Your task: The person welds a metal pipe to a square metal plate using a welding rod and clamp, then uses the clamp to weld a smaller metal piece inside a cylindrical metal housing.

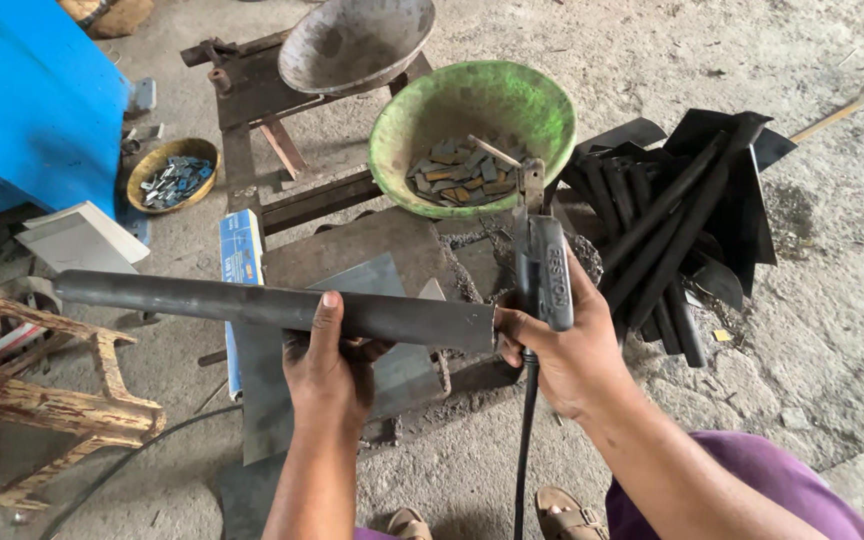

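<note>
The person sits low over the floor and holds a dark steel pipe [252, 305] up in the air in front of them. The left hand [329, 370] is wrapped around the pipe from below, near its right half, with the thumb up over the front. The right hand [564, 355] is closed tight on a welding electrode holder [542, 270], and its fingertips also touch the pipe's right end.

The pipe lies almost flat. Its long way runs from left to right across the view. The far end sticks out to the left, above a worn wooden stool [42, 390]. The near end stops right by the welding holder and sits a tiny bit lower than the left end.

I see no spark and no glow, so I think no welding is going on at this moment. The pipe looks bare, with nothing joined to it yet, as far as I can see. Under it lies a grey metal sheet [352, 330] on the work stand. It looks to me like the pipe is only being lined up.

Behind are a green bowl [407, 120] full of small metal pieces, a grey metal pan [352, 40], and a small yellow bowl [142, 170] with more bits. To the right lies a pile of black shovel-like tools [682, 210], which look finished.
</note>
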